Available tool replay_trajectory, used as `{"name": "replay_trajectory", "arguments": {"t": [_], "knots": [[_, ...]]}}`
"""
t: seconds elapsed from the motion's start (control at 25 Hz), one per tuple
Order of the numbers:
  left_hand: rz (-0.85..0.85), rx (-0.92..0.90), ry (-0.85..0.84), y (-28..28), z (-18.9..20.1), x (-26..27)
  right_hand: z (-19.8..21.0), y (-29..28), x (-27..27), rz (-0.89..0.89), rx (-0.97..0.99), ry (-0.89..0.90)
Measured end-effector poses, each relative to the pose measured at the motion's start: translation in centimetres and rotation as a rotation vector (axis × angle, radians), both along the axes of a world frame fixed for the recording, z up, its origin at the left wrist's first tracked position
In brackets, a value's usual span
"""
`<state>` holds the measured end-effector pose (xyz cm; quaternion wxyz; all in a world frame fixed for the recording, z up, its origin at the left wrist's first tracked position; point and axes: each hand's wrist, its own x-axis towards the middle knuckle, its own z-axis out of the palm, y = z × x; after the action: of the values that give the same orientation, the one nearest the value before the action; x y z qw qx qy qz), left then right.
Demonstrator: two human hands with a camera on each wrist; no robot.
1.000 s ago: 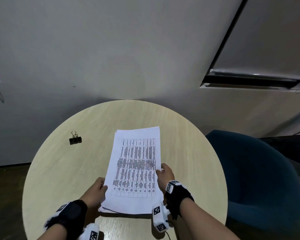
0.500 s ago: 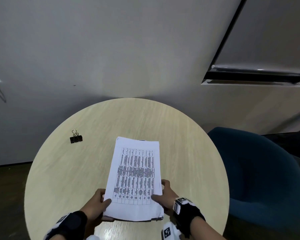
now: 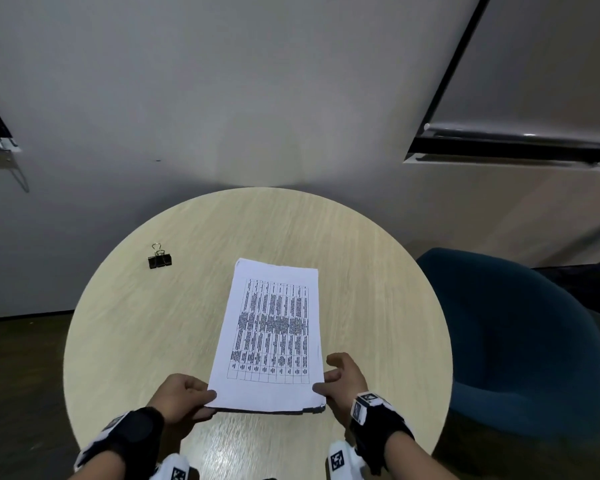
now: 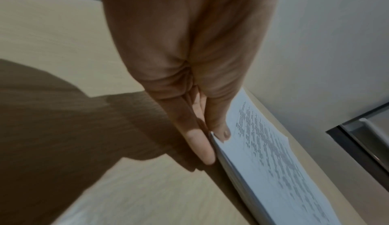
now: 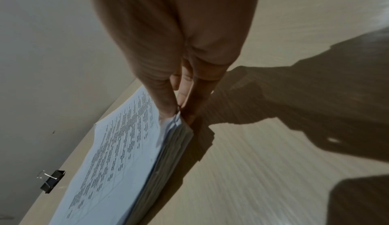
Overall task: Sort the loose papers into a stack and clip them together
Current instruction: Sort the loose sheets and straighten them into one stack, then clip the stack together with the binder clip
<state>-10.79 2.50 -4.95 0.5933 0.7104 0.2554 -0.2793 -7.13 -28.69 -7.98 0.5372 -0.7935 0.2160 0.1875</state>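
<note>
A stack of white papers (image 3: 272, 334) with a printed table on top lies lengthwise on the round table (image 3: 136, 323). My left hand (image 3: 187, 396) pinches the near left corner, thumb on top and fingers under the stack (image 4: 273, 170). My right hand (image 3: 342, 379) pinches the near right corner of the stack (image 5: 126, 153) the same way. The near edge is lifted slightly off the table. A black binder clip (image 3: 159, 259) lies at the far left of the table, and it also shows as the clip (image 5: 51, 181) beyond the stack.
A dark blue armchair (image 3: 520, 341) stands close against the table's right side. A grey wall rises just behind the table, with a dark window frame (image 3: 506, 148) at the upper right. Dark floor lies to the left.
Both hands slid down the stack's sides to its near corners. The stack was drawn a little toward me and its sheets look more even.
</note>
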Motion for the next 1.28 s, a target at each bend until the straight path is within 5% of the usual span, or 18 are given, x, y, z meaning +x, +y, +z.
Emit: {"name": "replay_trajectory", "arguments": {"t": [0.16,0.44,0.52,0.64,0.76,1.0,1.28], "knots": [[-0.011,0.177,-0.065,-0.7,-0.2,-0.3,0.3,0.2,0.1,-0.010,-0.098,-0.053],[0.142,0.179,-0.066,0.1,-0.6,-0.8,2.0,-0.1,0.1,-0.059,-0.162,-0.079],[0.059,0.368,-0.094,2.0,-1.2,-0.1,4.0,0.0,1.1,-0.014,-0.275,-0.137],[-0.069,0.605,-0.100,5.3,-0.2,2.5,7.4,2.8,3.7,0.111,-0.302,-0.232],[-0.026,0.607,-0.103,7.8,1.7,6.8,9.2,7.1,6.5,0.304,-0.238,-0.248],[-0.191,1.009,-0.094,10.1,4.9,16.2,6.6,15.2,12.7,0.679,-0.408,-0.161],[-0.251,1.074,-0.079,12.9,4.4,25.7,5.0,17.7,18.3,0.860,-0.523,-0.179]]}}
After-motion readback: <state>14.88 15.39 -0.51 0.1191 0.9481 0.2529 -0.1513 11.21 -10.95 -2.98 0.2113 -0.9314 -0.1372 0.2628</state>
